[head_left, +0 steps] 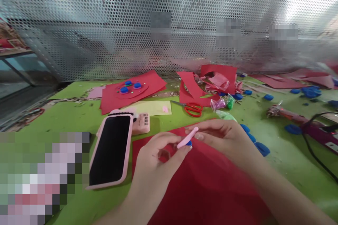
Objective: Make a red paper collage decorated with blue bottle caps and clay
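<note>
A thin pink strip (pixel 187 138), soft-looking like modelling clay, spans the gap between my hands above a red sheet (pixel 211 182). My left hand (pixel 161 158) is closed, its thumb and fingers pinching a small blue piece (pixel 189 143) with the strip against it. At the strip's upper end, the fingertips of my right hand (pixel 224 139) are pinched together on it. Part of the blue piece is hidden by the strip and my left thumb. Beyond my hands lie red-handled scissors (pixel 194 108) and small bags of purple clay (pixel 218 104) and green clay (pixel 230 102).
A pink-cased phone (pixel 112 147) leans on a pale pink box (pixel 142 123) at left. Red paper with blue-topped pieces (pixel 130 86) lies behind. Blue caps (pixel 261 148) and a purple glue gun (pixel 320 132) with a black cord are at right. A perforated metal panel (pixel 118 35) closes the back.
</note>
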